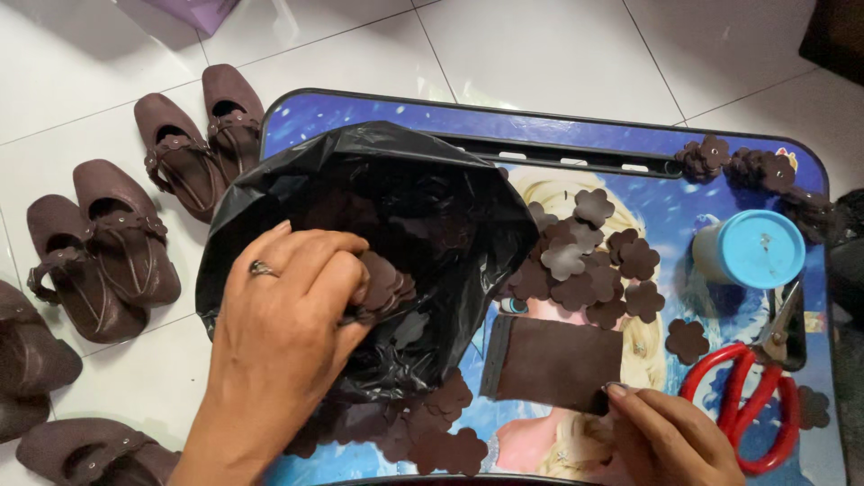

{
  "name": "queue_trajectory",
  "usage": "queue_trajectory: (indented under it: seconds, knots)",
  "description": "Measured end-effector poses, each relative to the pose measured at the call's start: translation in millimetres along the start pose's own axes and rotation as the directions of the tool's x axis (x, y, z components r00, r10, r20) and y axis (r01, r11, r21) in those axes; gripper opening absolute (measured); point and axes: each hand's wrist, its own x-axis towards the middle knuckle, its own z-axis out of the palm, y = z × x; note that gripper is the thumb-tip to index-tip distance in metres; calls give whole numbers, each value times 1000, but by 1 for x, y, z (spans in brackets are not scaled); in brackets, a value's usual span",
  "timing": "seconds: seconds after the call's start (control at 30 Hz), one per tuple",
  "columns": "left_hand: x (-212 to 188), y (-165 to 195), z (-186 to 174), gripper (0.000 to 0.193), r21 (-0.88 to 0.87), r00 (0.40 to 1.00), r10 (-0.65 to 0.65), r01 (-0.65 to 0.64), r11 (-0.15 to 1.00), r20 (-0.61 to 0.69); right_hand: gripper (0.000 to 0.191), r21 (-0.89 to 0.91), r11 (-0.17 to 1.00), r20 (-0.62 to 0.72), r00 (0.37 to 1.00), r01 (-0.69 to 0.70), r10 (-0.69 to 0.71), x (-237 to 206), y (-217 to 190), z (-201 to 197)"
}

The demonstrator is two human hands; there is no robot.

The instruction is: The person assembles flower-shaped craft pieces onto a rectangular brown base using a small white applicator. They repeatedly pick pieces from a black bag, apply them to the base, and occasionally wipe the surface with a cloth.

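My left hand [283, 324], with a ring on one finger, reaches into an open black plastic bag [423, 207] and grips a bunch of brown flower-shaped cut-outs [385, 283]. At the lower right, my right hand [670, 441] pinches the corner of a dark brown rectangular piece of material [549, 360] lying on the blue picture-printed lap table [378, 112]. A loose pile of brown flower cut-outs [589, 265] lies just beyond that piece. More flower cut-outs [432, 436] stick out from under the bag near the table's front edge.
Red-handled scissors [751, 396] lie at the table's right, beside a blue-lidded cup [751, 249]. Stacked flower cut-outs [747, 166] line the far right corner. Several brown strapped shoes [135, 225] stand on the white tiled floor to the left.
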Motion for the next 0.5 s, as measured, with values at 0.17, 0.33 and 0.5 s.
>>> queue_trajectory:
  seconds: [0.17,0.33,0.5]
  knots:
    - [-10,2,16,48,30,992,117,-115,993,-41,35,-15,999,-4,999,-33,33,2,-2,-1]
    - [-17,-5,18,19,-11,991,-109,109,994,-77,35,30,999,-12,1000,12,-12,1,3,1]
    - [1,-7,38,31,-17,990,-29,27,999,-137,36,24,999,2,999,-36,36,-2,5,2]
